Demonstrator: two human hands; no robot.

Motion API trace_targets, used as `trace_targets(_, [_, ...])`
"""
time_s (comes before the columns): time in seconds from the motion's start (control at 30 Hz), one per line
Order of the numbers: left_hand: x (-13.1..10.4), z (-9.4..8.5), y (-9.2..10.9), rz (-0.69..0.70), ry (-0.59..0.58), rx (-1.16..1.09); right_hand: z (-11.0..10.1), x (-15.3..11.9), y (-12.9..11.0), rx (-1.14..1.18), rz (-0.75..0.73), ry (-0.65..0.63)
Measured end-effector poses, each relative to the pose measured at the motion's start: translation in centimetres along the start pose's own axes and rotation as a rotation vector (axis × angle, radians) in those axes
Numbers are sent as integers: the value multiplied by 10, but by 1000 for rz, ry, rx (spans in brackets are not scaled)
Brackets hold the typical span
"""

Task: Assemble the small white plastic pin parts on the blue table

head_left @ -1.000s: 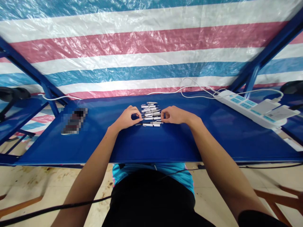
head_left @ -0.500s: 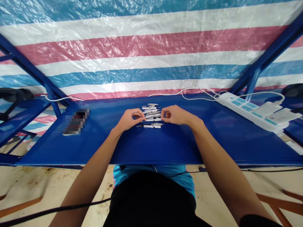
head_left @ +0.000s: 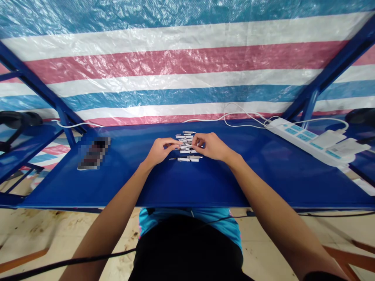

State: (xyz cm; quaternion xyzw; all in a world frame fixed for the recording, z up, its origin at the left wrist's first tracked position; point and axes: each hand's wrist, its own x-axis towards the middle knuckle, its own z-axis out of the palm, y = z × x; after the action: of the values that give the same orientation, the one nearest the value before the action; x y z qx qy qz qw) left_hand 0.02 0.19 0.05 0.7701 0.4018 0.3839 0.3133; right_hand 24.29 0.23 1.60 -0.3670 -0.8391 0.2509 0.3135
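Note:
Several white and grey pens (head_left: 187, 151) lie side by side in a small heap on the blue table (head_left: 187, 183), pointing left and right. My left hand (head_left: 161, 150) is at the heap's left edge, thumb and forefinger pinched on the end of a pen. From the other side my right hand (head_left: 210, 145) reaches over the heap, its fingertips closed on the right part of what looks like the same pen. My fingers partly cover the middle of the heap. Closest to me, a few pens (head_left: 189, 159) lie a little apart from the others.
A blurred phone (head_left: 94, 153) lies on the left of the table. At the right a white power strip (head_left: 310, 140) holds plugged-in adapters, with a white cable (head_left: 249, 124) running along the back edge. Blue metal posts (head_left: 66, 125) and a striped plastic sheet (head_left: 175, 62) stand behind.
My right hand has moved left over the pens, closer to my left hand, and its fingers have closed on a pen. My left hand stays nearly in place, its fingers flatter.

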Motion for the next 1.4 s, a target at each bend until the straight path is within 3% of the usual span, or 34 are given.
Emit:
trace_targets(0.3, [-1, 3, 2, 15, 4, -1, 13, 2, -1, 70, -59, 17])
trace_targets(0.57, [0, 3, -1, 3, 100, 28, 21, 1, -3, -67, -12, -13])
trace_targets(0.73, [1, 2, -2, -14, 170, 22, 40, 4, -13, -235, -152, 8])
trace_targets(0.93, [1, 4, -2, -24, 195, 16, 53, 8, -12, -289, -329, -76])
trace_targets(1.13, [0, 5, -1, -33, 184, 10, 57, 8, -12, -308, -297, -161])
trace_targets(1.4, [0, 5, -2, -36, 180, 6, 56, 7, -16, -285, -280, -165])
